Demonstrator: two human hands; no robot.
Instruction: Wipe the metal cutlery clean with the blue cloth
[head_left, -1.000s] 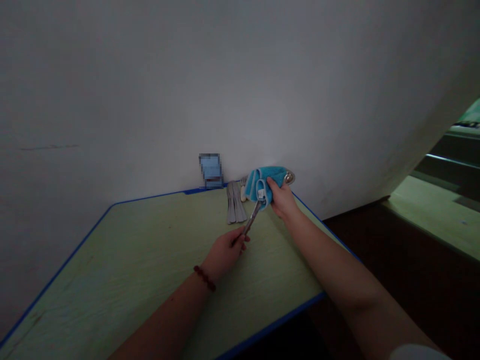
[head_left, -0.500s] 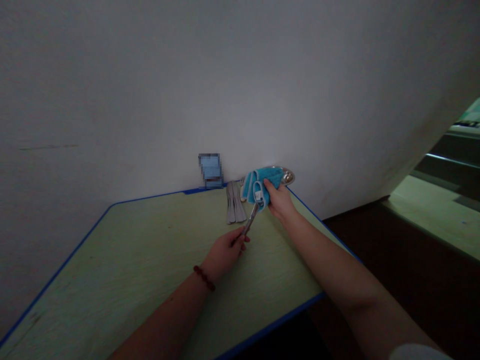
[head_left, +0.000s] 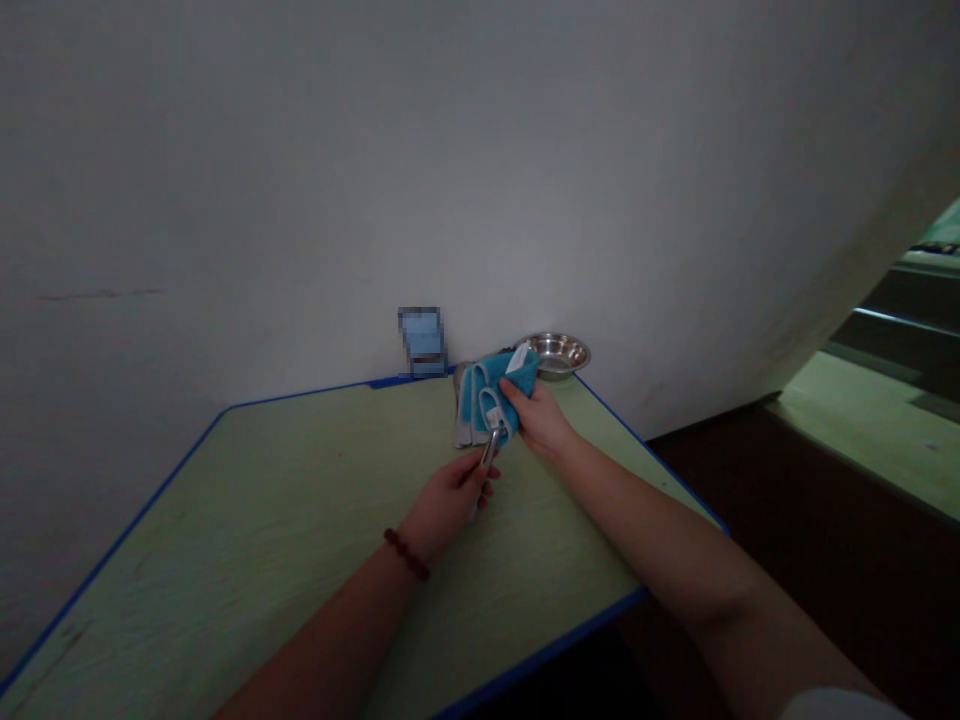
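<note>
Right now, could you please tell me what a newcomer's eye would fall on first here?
Probably the bright blue cloth in the right hand, near the middle of the view, with a metal utensil running from it into the left hand. Next might come the shiny metal bowl by the wall, beyond the right hand, and the dark red bracelet on the left wrist.
</note>
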